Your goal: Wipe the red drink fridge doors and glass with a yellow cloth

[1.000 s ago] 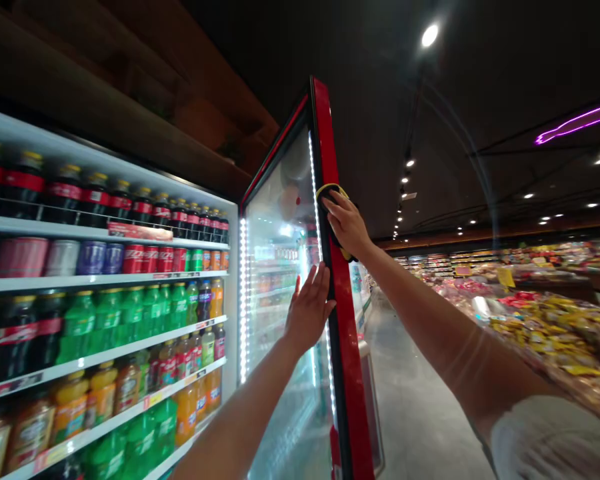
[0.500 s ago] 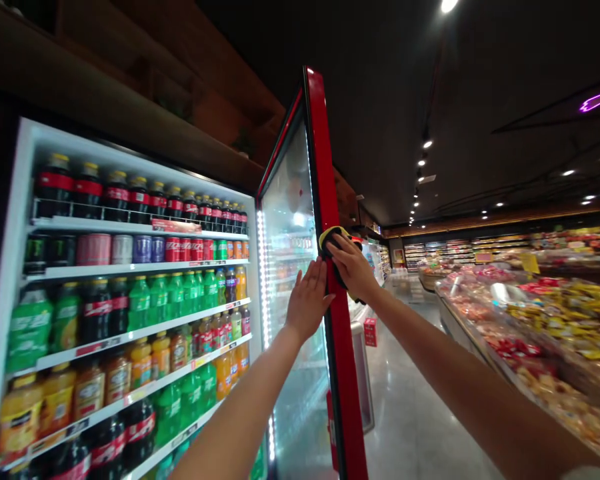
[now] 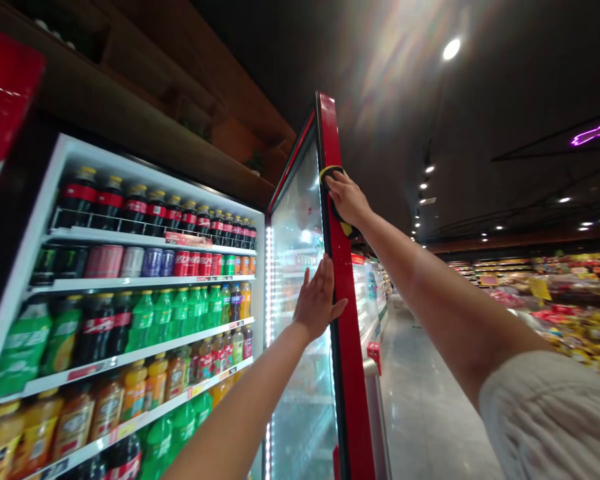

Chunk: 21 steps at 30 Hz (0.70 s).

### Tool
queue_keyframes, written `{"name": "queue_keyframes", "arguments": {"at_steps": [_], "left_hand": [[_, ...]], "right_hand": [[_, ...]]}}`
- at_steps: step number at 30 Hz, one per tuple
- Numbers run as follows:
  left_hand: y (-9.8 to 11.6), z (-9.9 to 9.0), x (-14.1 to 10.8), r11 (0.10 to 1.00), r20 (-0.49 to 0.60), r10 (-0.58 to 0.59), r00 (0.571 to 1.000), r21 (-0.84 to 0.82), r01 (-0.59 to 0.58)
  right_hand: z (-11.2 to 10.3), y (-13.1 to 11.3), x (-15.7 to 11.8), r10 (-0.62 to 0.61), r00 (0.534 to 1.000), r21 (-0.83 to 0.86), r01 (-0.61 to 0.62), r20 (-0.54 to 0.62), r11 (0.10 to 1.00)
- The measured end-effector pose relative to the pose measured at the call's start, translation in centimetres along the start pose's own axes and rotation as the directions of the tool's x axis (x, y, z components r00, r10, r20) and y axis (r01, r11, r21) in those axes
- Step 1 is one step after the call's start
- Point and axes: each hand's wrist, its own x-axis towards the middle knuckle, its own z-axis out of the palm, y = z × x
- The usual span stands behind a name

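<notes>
An open fridge door with a red frame (image 3: pixel 349 313) stands edge-on in front of me. My left hand (image 3: pixel 316 300) lies flat on the inner side of the door near its edge, fingers stretched upward and thumb out over the red frame. Higher up, my right hand (image 3: pixel 349 199) presses a black cloth with a yellow border (image 3: pixel 331 175) against the red edge, its fingers bent over it. Part of the cloth is hidden under the palm. The door's glass (image 3: pixel 297 240) looks hazy and reflects light.
Left of the door, the lit fridge holds cola bottles (image 3: pixel 156 212), cans (image 3: pixel 153 263) and green soda bottles (image 3: pixel 163 313) on white shelves. A grey tiled aisle (image 3: pixel 420 387) runs along the right, beside heaped packaged goods (image 3: pixel 580 333). A red panel (image 3: pixel 7 87) juts in at upper left.
My right hand has slid the cloth upward along the red door edge. My left hand stays on the door at about the same spot. The view has tilted up.
</notes>
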Motion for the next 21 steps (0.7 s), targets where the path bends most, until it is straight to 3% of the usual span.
{"name": "queue_keyframes", "arguments": {"at_steps": [3, 6, 11, 15, 21], "left_hand": [[-0.2, -0.1, -0.4, 1.000, -0.040, 0.013, 0.999, -0.018, -0.014], [-0.1, 0.1, -0.3, 0.999, -0.063, 0.002, 0.998, -0.051, -0.005], [0.6, 1.5, 1.0, 0.996, -0.053, -0.016, 0.998, -0.090, 0.012], [2.0, 2.4, 1.2, 0.996, -0.035, -0.017, 0.999, -0.083, 0.014], [4.1, 3.1, -2.9, 0.996, 0.141, 0.079, 0.987, -0.044, -0.073]], "right_hand": [[0.2, 0.3, 1.5, -0.003, 1.000, 0.010, 0.003, -0.021, 1.000], [-0.3, 0.1, -0.1, -0.013, 0.999, -0.018, 0.014, 0.038, 1.000], [-1.7, -0.6, -7.0, -0.077, 0.991, 0.012, 0.076, 0.109, 0.997], [-2.4, -0.9, -12.9, -0.038, 0.992, 0.050, 0.032, 0.122, 0.998], [-3.7, -3.0, -21.8, 0.114, 0.975, 0.076, -0.131, 0.190, 0.989]]}}
